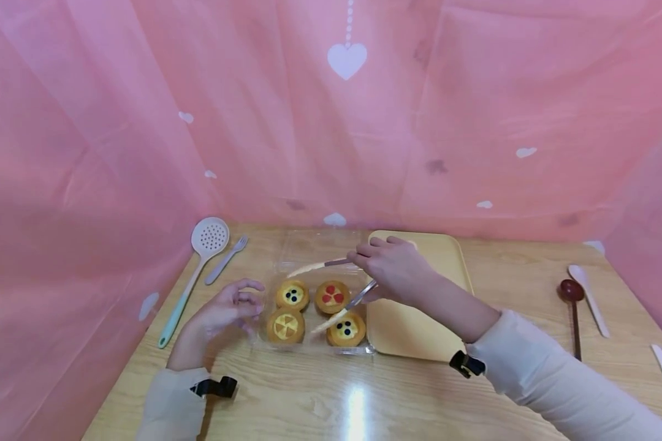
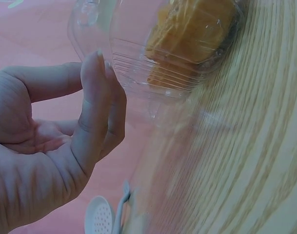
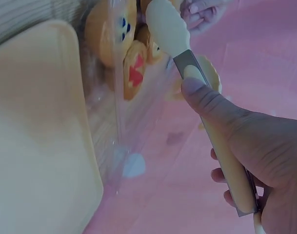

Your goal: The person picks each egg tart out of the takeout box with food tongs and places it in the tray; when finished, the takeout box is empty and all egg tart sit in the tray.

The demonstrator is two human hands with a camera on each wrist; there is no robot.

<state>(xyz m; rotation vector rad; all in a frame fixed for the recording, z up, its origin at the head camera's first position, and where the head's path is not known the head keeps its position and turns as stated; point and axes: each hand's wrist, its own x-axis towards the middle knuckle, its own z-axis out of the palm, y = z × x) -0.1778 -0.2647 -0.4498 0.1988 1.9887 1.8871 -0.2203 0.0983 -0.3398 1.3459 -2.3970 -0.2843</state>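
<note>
Tongs (image 1: 331, 294) with cream tips sit in the person's right hand (image 1: 394, 269), fingers and thumb curled round the metal arms. The two arms are spread wide: one tip points out over the open lid at the back of the clear plastic container (image 1: 314, 245), the other dips down between the cakes inside it. In the right wrist view the thumb (image 3: 207, 100) presses along the top arm of the tongs (image 3: 177, 39).

Four small round cakes lie in the container: one with dark dots (image 1: 292, 295) at the back left, one with red pieces (image 1: 332, 296) at the back right, one with a yellow slice pattern (image 1: 285, 326) at the front left, and another dotted one (image 1: 346, 329) at the front right, just under the lower tong tip.

The left hand (image 1: 228, 309) rests just left of the container, fingers loosely bent and holding nothing; the fingertips (image 2: 97, 73) are close against the plastic wall, though I cannot tell whether they touch it.

Right of the container, touching its side, lies a yellow tray (image 1: 447, 257). Left of the container lie a slotted spoon (image 1: 201, 263) and a small fork (image 1: 226, 260). Well to the right of the container lie a dark spoon (image 1: 572, 306) and a white spoon (image 1: 587, 294).
</note>
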